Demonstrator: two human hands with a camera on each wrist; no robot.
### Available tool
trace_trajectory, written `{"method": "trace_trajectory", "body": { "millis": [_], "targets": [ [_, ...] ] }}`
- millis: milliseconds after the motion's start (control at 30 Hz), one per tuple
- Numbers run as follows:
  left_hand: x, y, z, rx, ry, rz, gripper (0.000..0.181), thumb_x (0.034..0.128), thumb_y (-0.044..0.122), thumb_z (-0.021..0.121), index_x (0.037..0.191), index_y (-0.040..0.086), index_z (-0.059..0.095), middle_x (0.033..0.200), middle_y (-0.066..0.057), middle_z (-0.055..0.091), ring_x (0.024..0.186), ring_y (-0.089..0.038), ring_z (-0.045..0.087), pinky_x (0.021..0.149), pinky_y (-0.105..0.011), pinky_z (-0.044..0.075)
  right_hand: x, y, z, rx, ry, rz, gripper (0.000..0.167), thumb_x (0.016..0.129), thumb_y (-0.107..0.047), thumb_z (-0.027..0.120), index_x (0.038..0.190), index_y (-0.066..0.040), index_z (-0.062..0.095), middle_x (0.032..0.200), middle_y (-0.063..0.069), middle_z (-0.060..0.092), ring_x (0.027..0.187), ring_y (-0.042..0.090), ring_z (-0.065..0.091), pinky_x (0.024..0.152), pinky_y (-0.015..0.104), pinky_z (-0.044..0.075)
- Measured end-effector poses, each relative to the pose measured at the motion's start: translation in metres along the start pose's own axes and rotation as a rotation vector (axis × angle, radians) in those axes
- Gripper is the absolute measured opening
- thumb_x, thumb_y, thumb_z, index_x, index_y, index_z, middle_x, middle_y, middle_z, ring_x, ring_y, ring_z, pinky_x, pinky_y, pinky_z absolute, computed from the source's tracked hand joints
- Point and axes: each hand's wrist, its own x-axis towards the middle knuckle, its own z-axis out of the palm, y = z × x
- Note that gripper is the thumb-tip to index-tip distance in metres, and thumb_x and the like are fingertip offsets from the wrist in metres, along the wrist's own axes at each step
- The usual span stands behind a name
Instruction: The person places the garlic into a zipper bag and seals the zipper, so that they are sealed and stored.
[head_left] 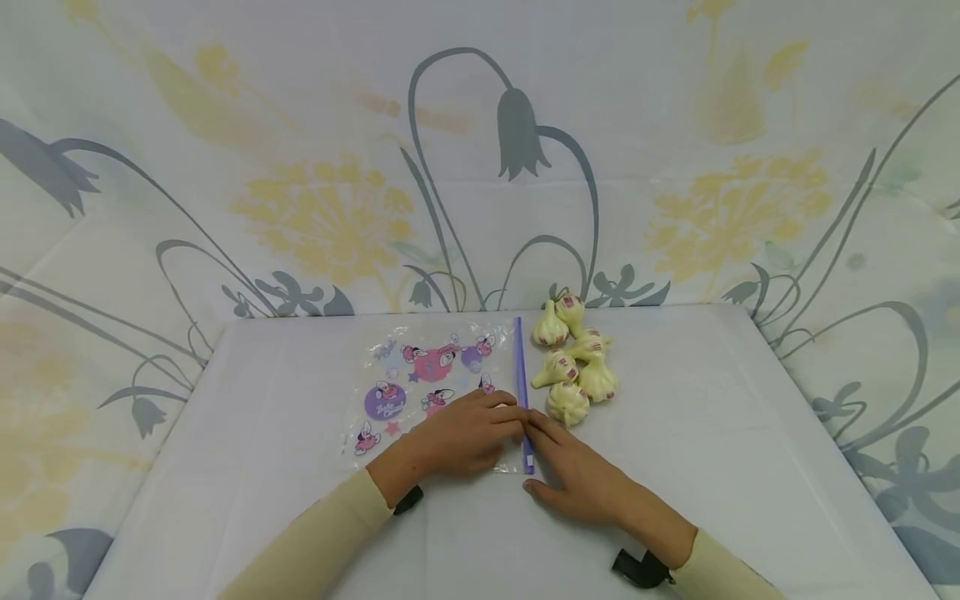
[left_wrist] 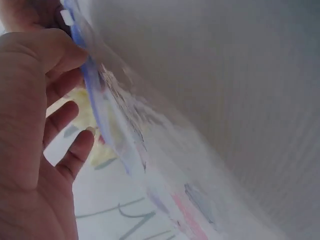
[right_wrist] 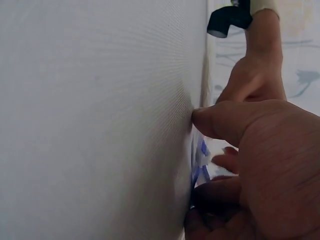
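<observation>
A clear zip bag (head_left: 390,402) with pink and purple cartoon prints lies flat on the table, its purple zip strip (head_left: 521,358) on the right side. My left hand (head_left: 468,433) reaches over the bag, and in the left wrist view its thumb and forefinger pinch the edge at the strip, the other fingers spread. My right hand (head_left: 581,479) rests on the table, its fingertips touching the strip beside the left fingers and its thumb stretched out on the cloth. A white slider (left_wrist: 66,17) sits near the strip's end. Several garlic bulbs (head_left: 567,404) lie right of the strip.
A white cloth covers the table (head_left: 712,450). Behind it hangs a flower-patterned curtain (head_left: 480,225), which also runs along both sides. Black wrist devices (head_left: 641,569) are worn under both wrists.
</observation>
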Motion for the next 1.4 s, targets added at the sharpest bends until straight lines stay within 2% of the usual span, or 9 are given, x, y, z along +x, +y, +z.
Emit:
{"method": "trace_trajectory", "body": {
  "millis": [233,367,533,667,800,900,1033,1200,1400],
  "targets": [
    [0.007,0.0,-0.001,0.059,-0.026,0.015,0.037,0.1027,0.015,0.062,0.138,0.025,0.064,0.137,0.009,0.063,0.127,-0.015,0.053,0.111,-0.039,0.047,0.0,0.001,-0.001,0.009,-0.02,0.011,0.082,0.099,-0.031,0.075,0.161,0.005,0.036,0.173,0.019,0.026,0.158,0.034,0.031,0.122,0.051,0.036],
    [0.009,0.002,0.0,0.109,-0.048,-0.003,0.035,0.104,0.018,0.062,0.138,0.025,0.065,0.137,0.011,0.063,0.124,-0.014,0.053,0.108,-0.037,0.046,0.0,0.002,0.0,0.013,-0.027,0.013,0.084,0.099,-0.032,0.075,0.162,0.006,0.034,0.174,0.018,0.024,0.158,0.034,0.03,0.123,0.05,0.035],
    [0.008,0.008,0.002,0.175,-0.006,-0.048,0.024,0.1016,0.023,0.066,0.126,0.023,0.07,0.134,0.01,0.064,0.121,-0.016,0.054,0.104,-0.035,0.049,0.001,0.002,0.001,0.005,-0.008,-0.016,0.083,0.099,-0.029,0.075,0.161,0.007,0.034,0.173,0.02,0.026,0.157,0.036,0.032,0.122,0.052,0.036],
    [0.006,0.018,0.002,0.224,0.015,-0.138,0.024,0.0968,0.028,0.07,0.12,0.022,0.069,0.125,0.009,0.067,0.114,-0.021,0.057,0.098,-0.034,0.052,0.001,0.002,0.001,0.004,-0.004,-0.028,0.083,0.099,-0.028,0.075,0.161,0.008,0.034,0.172,0.02,0.027,0.157,0.037,0.032,0.121,0.053,0.036],
    [0.002,0.034,0.004,0.257,-0.017,-0.288,0.035,0.0977,0.034,0.073,0.131,0.024,0.066,0.122,0.007,0.068,0.105,-0.024,0.061,0.087,-0.038,0.058,0.002,0.002,0.002,0.0,0.007,-0.031,0.082,0.099,-0.028,0.076,0.16,0.008,0.035,0.172,0.019,0.029,0.157,0.037,0.033,0.121,0.053,0.036],
    [-0.001,0.049,0.007,0.287,-0.025,-0.386,0.038,0.0993,0.035,0.073,0.135,0.025,0.066,0.123,0.005,0.066,0.106,-0.027,0.065,0.08,-0.042,0.06,0.001,0.003,0.002,-0.01,0.024,-0.035,0.081,0.098,-0.028,0.076,0.159,0.009,0.038,0.171,0.019,0.03,0.156,0.037,0.034,0.121,0.053,0.037],
    [-0.002,0.065,0.008,0.294,-0.021,-0.477,0.03,0.1013,0.031,0.072,0.128,0.019,0.067,0.133,0.002,0.064,0.116,-0.035,0.067,0.08,-0.048,0.062,0.001,0.002,0.002,-0.011,0.031,-0.029,0.08,0.099,-0.028,0.075,0.157,0.011,0.039,0.171,0.018,0.031,0.156,0.037,0.034,0.121,0.053,0.037],
    [-0.003,0.073,0.009,0.251,-0.068,-0.56,0.039,0.1019,0.035,0.072,0.133,0.013,0.062,0.154,-0.002,0.057,0.131,-0.047,0.062,0.087,-0.057,0.061,0.001,0.003,0.004,-0.014,0.025,-0.024,0.08,0.099,-0.029,0.076,0.157,0.011,0.039,0.172,0.017,0.031,0.157,0.037,0.033,0.121,0.053,0.036],
    [-0.006,0.077,0.01,0.273,-0.025,-0.604,0.044,0.0983,0.04,0.076,0.129,0.011,0.062,0.152,-0.004,0.06,0.132,-0.05,0.06,0.085,-0.057,0.062,0.0,0.003,0.003,-0.024,0.026,-0.024,0.081,0.098,-0.028,0.076,0.158,0.011,0.039,0.171,0.017,0.031,0.157,0.037,0.033,0.121,0.053,0.036]
  ]
}}
